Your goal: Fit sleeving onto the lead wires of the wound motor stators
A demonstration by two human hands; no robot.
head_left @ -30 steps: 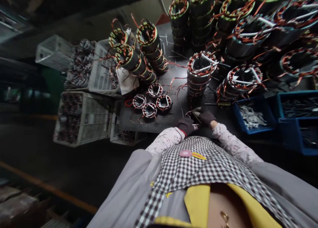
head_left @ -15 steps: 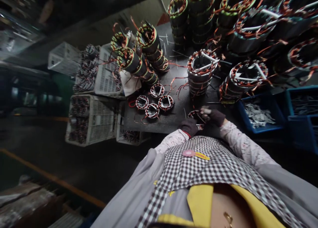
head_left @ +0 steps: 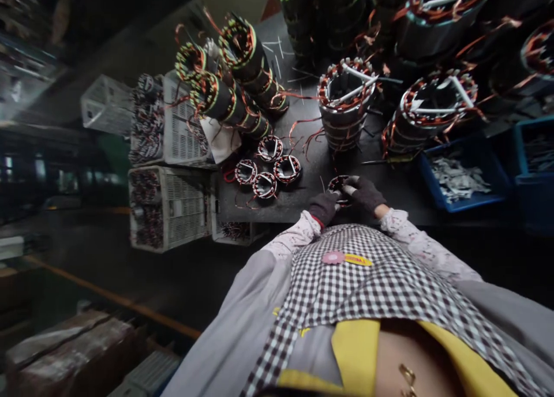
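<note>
In front of my apron, at the near edge of the dark table, lies a small motor stator with copper windings, partly hidden by my fingers. My left hand, in a dark glove with bare fingertips, grips its near left side. Across its right side my gloved right hand has its fingers bent onto the winding; fine detail under them is hidden. Several finished-looking small stators with white sleeves stand to the left. Beyond my hands rises a stack of larger stators, with copper leads hanging off it.
More stator stacks stand at the back left, another at the right. A blue bin holds pale pieces. White crates with stators stand beyond the table's left edge. White sleeve bits lie on the dark tabletop.
My right hand has moved left and closer to my left hand, its fingers now over the stator. The view has shifted slightly, so the table stacks sit higher in it.
</note>
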